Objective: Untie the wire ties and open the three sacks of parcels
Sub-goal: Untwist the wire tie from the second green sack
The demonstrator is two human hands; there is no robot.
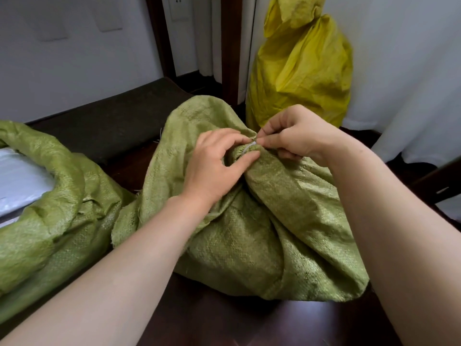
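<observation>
At centre, left hand is gripping the tied green woven sack by its neck; right hand is pinching the white wire tie, which likely needs untwisting next.

Dark floor with tied green sack, open green sack, yellow sack, mat.

Single head-worn wide-angle view, facing forward and down from wearer's side; left hand and right hand close to lens, meeting at wire tie near frame centre; green sack fills lower middle; yellow sack farther back, upper right; edges seemingly bowed by lens
</observation>
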